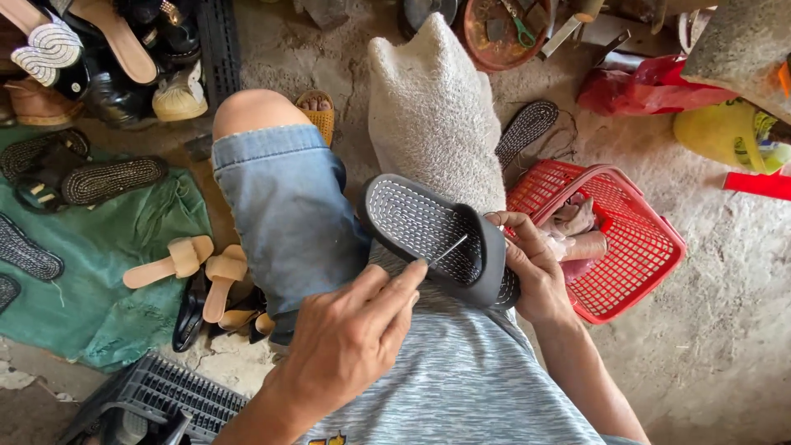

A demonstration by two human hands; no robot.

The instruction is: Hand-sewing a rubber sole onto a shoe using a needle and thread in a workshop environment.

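Observation:
A dark grey slide sandal (420,227) lies sole-up on my lap, its sole covered in small white dots. My left hand (350,334) pinches a thin metal needle (449,248) whose tip rests on the sole near the strap. My right hand (535,268) grips the sandal's strap end from the right, with the thumb over the strap's edge. A white woven sack (432,115) stands upright just behind the sandal, between my knees.
A red plastic basket (634,255) with cloth in it sits to the right. On the green sheet (124,247) at the left lie tan sandals (194,264) and dark soles (111,177). Piled shoes fill the top left, a bowl of tools (503,33) the top, and a black crate (165,395) the bottom left.

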